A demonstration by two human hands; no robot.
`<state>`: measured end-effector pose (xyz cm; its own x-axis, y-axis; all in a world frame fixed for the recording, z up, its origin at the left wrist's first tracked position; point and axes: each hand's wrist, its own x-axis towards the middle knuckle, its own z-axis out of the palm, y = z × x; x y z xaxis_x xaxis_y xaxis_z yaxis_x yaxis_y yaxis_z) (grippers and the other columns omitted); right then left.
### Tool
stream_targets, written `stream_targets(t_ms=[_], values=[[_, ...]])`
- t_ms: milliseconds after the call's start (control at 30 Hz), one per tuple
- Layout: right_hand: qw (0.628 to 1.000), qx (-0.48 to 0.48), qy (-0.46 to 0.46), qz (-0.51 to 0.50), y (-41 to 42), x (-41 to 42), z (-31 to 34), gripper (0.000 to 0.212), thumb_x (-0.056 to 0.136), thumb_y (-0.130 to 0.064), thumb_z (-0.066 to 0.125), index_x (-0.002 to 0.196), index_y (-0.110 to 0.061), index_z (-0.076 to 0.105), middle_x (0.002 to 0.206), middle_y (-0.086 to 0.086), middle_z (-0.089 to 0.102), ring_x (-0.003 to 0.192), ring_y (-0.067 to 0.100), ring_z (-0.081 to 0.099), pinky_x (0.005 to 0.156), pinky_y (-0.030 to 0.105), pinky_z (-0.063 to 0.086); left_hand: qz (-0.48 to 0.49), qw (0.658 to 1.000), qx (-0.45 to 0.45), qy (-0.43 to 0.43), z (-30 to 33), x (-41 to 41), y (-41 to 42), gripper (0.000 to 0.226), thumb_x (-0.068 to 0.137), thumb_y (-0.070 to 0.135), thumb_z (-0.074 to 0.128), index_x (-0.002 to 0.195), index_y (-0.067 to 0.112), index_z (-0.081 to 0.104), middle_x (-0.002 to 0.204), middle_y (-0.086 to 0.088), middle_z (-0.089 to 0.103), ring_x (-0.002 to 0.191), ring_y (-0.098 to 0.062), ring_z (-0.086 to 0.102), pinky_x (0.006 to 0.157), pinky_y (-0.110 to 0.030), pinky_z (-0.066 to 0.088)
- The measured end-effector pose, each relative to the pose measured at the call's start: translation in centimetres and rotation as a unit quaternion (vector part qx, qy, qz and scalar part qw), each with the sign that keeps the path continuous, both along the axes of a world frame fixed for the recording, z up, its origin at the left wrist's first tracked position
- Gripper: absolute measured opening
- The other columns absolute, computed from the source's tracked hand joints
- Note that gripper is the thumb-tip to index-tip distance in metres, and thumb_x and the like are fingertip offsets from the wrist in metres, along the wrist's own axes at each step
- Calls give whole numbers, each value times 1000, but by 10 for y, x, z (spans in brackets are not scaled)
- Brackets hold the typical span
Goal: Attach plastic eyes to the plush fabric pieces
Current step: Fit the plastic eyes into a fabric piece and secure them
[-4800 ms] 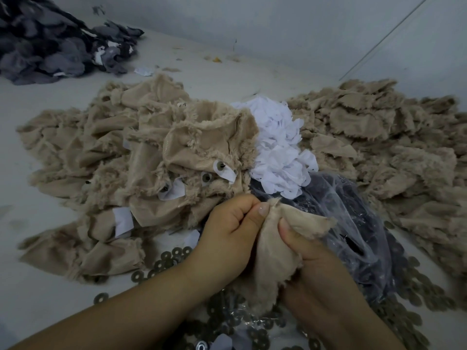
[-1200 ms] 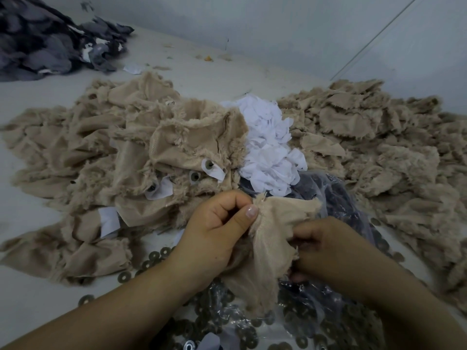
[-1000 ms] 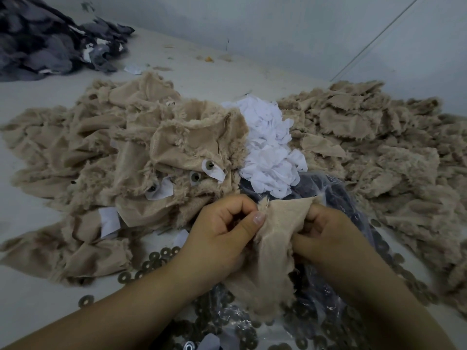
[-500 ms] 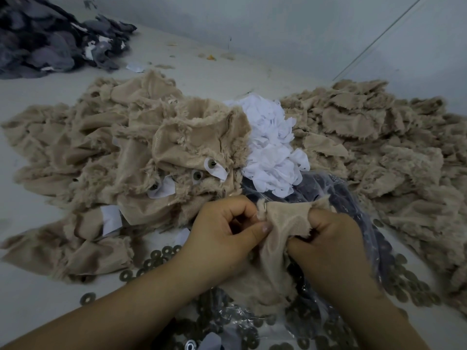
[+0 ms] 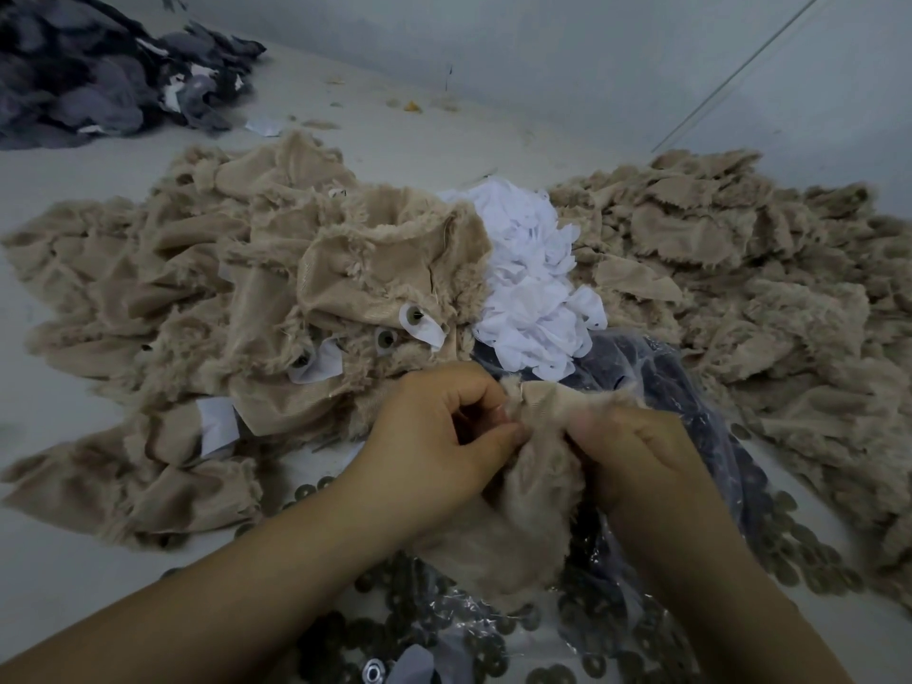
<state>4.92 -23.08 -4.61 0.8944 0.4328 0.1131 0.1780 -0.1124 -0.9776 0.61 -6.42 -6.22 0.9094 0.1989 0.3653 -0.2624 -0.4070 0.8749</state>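
Both hands gripped one tan plush piece (image 5: 528, 491) above a scatter of dark washers (image 5: 799, 550) on the pale surface (image 5: 64, 575). The left hand (image 5: 439, 436) pinched its upper edge; the right hand (image 5: 636, 456) curled around its other side. Tan fabric piles (image 5: 237, 288) lay behind.

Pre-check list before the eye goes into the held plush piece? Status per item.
1. Left hand grips plush piece: ok.
2. Right hand pinches its top edge: ok.
3. Eye in either hand: cannot tell, fingers hide it.
4. Washers within reach on table: ok.
5. White backing pieces close by: ok.
6. Finished pile shows eyes fitted for reference: ok.
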Motion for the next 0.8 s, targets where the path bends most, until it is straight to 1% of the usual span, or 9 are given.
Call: stream_targets(t_ms=[33,67,133,200,267,333,433,567,800], values=[[1000,0,-12,7,1,-2,1,59,77,-47,69,55,6,51,50,26,44,43,36,37,42,42,33,2,1000,11,0,0,0,0,23,76,3,79,64,8,60,63,-1,59,58,-10,53,55,-25,45],[1000,-2,-30,6,2,-4,1,56,78,-49,75,55,0,59,50,19,54,43,34,49,40,38,39,2,1000,19,1,0,-1,-1,21,76,3,78,65,7,61,64,-1,60,58,-11,55,55,-26,46],[999,3,-46,-13,5,-5,-1,25,76,-37,81,63,-17,75,60,-1,71,55,11,69,49,19,50,0,1000,22,4,0,-2,-3,17,76,2,76,67,7,63,63,0,61,58,-7,55,54,-22,45],[999,18,-26,-40,6,-5,-5,5,76,-23,78,72,-25,80,71,-5,77,68,7,74,57,14,53,-12,999,-30,29,0,-2,-5,15,80,3,75,70,7,64,62,-3,62,55,-7,54,53,-22,45],[998,32,-8,-57,5,-3,-7,10,76,-18,77,77,-28,81,74,-6,78,71,8,75,58,14,54,-34,992,-109,58,1,-3,-5,12,81,9,72,72,8,64,61,-3,62,56,-11,53,54,-26,45],[997,43,15,-62,5,-3,-7,12,72,-24,76,81,-30,80,77,-5,78,74,11,76,61,17,56,-40,984,-159,74,1,-2,-6,11,78,15,70,70,11,64,63,-2,60,59,-15,52,58,-28,44],[994,62,67,-57,5,-3,-9,18,71,-25,76,88,-21,82,86,3,79,83,19,77,68,27,62,-41,973,-209,86,1,-2,-7,9,74,19,66,69,12,63,64,-4,58,63,-17,51,61,-31,43],[993,61,82,-66,4,-2,-11,15,76,-17,77,91,-16,81,90,4,79,86,21,77,73,33,63,-43,971,-216,88,0,-2,-8,11,75,19,65,67,12,61,62,-2,55,60,-12,48,57,-21,42],[993,73,74,-60,4,-3,-10,22,73,-26,75,93,-17,81,90,5,79,86,23,77,73,35,63,-45,968,-240,61,-1,-4,-11,16,81,16,60,69,6,56,61,-1,52,56,-8,45,53,-16,40]])
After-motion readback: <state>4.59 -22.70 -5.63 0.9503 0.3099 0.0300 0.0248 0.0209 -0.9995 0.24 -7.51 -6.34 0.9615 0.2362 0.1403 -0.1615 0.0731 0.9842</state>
